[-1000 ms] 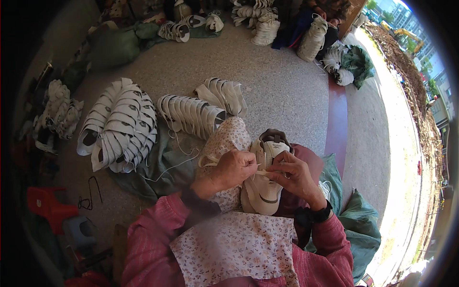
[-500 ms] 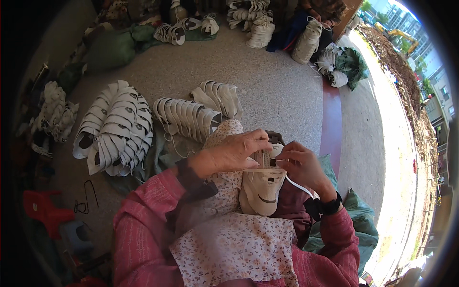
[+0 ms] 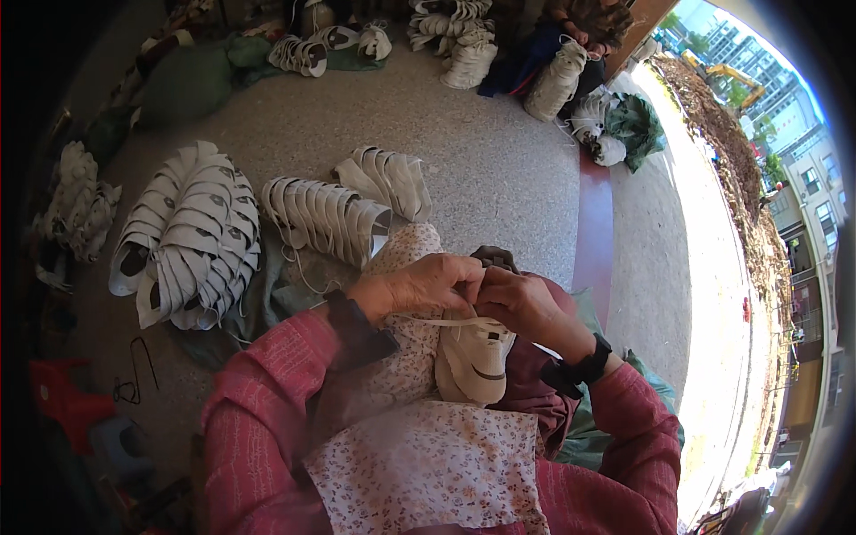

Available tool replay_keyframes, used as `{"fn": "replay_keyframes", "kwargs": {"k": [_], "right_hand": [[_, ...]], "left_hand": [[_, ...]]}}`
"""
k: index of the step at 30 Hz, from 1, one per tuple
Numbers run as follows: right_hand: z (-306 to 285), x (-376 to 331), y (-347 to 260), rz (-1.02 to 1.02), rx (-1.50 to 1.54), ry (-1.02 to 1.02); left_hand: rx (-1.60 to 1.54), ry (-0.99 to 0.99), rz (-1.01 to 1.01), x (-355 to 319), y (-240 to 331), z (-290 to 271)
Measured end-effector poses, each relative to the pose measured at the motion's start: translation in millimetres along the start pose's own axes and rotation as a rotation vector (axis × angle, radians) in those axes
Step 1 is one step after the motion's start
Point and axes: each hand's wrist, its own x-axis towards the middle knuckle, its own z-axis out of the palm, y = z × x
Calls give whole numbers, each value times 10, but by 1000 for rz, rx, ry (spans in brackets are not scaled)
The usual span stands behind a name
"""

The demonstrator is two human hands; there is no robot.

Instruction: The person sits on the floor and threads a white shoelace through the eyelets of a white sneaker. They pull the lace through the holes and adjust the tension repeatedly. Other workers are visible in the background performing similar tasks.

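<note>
Speckled grey stone floor spreads outward from the white shoe upper with a pale sole edge, which lies on the person's lap over a floral-print cloth apron. Both hands meet at the top end of that shoe. The left hand has its grip pinched shut at the shoe's upper rim, fingers curled tight on the material. The right hand, a black wristband behind it, closes its grip on the same rim, touching the left fingertips. A thin white cord runs leftward from the shoe under the left hand.

Left of the shoe and beyond it, nested rows of white shoe uppers lie fanned on the floor, with a shorter row nearer the shoe and another just past it. Far beyond the shoe, more white bundles sit by dark green cloth. Right of the shoe, a dark red step edge borders the floor; bare floor stays open between the shoe and the far bundles.
</note>
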Motion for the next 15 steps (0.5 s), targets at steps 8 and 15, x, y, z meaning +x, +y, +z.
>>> {"fn": "replay_keyframes", "kwargs": {"k": [8,15], "right_hand": [[-839,-195,264,330,-486,83],[-375,-129,138,462,1787,296]], "left_hand": [[-133,-48,-309,96,285,18],[-184,-80,-292,136,225,124]]}}
